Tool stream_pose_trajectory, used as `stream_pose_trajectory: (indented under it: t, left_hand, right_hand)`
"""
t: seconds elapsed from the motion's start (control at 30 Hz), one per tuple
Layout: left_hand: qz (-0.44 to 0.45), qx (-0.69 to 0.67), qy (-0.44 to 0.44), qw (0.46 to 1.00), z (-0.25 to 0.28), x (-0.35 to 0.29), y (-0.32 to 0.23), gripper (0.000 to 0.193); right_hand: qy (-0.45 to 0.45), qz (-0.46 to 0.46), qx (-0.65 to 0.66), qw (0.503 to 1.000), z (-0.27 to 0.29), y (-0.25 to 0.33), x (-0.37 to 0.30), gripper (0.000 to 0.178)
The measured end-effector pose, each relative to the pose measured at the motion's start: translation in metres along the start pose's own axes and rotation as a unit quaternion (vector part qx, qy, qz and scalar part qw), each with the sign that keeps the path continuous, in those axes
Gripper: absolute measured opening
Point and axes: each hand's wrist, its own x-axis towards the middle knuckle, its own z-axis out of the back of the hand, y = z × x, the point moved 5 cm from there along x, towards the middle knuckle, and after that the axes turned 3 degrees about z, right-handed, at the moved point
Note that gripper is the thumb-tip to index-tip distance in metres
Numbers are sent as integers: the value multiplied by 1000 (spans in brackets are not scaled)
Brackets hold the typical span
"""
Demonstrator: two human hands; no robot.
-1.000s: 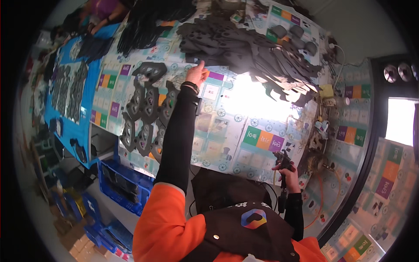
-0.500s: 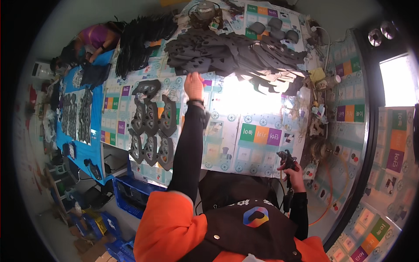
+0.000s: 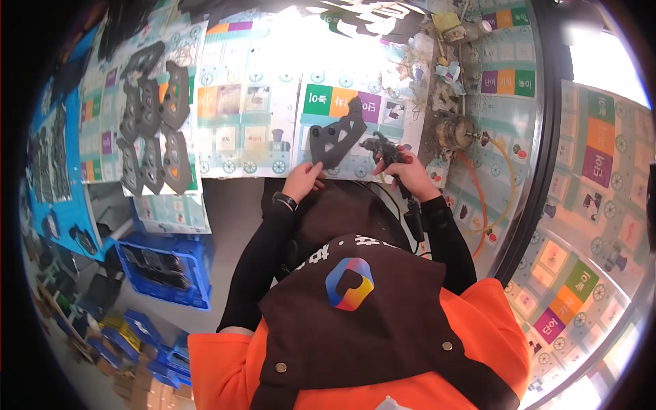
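Observation:
Near the front edge of the table, my left hand (image 3: 303, 183) pinches the lower left corner of a dark grey, curved flat piece with cut-out holes (image 3: 333, 145). The piece is tilted over the printed tabletop. To its right, my right hand (image 3: 413, 176) is wrapped round the handle of a black spray gun (image 3: 385, 150), whose nozzle end faces the piece at a small gap. Whether any spray comes out cannot be made out. More pieces of the same shape (image 3: 149, 116) lie in rows on the left part of the table.
A dark pile (image 3: 273, 5) lies at the far edge, partly lost in glare. On the right are a dirty metal pot (image 3: 456, 131), an orange hose (image 3: 484, 198) and a jar (image 3: 476, 29). A blue crate (image 3: 167, 273) stands on the floor at the left, beside a blue-covered table (image 3: 82, 212).
My left hand has come back from the far pile to the near edge, now with a grey piece. My right hand has brought the spray gun left, towards it. The view has tilted down.

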Motion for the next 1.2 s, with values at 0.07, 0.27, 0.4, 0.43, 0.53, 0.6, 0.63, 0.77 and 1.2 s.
stream_pose_trajectory:
  t: [0.07,0.27,0.4,0.43,0.53,0.6,0.63,0.77,1.2]
  left_hand:
    - [-49,-23,-37,998,-2,6,-1,30]
    - [-85,2,-80,993,-9,14,9,36]
    - [-38,-43,-86,995,-10,10,7,39]
    - [-38,-40,-94,994,-10,8,4,40]
    - [-37,-52,-102,993,-10,5,1,42]
    - [-37,-56,-106,992,-10,6,3,42]
    - [-44,-52,-109,992,-10,6,3,42]
    - [-47,-49,-117,991,-11,7,5,42]
    - [-35,-52,-116,991,-11,8,4,40]
  right_hand:
    - [17,-9,-28,999,-6,-14,3,34]
    - [56,-12,-84,995,-39,-26,6,29]
    - [71,-23,-103,992,-50,-32,12,25]
    - [73,-24,-105,991,-51,-32,13,25]
    - [82,-38,-125,988,-53,-36,19,27]
    - [52,-24,-95,994,-54,-39,24,24]
    - [54,-24,-96,994,-54,-41,25,24]
    - [77,-6,-94,992,-60,-39,28,22]
    - [71,13,-54,996,-53,-49,38,19]
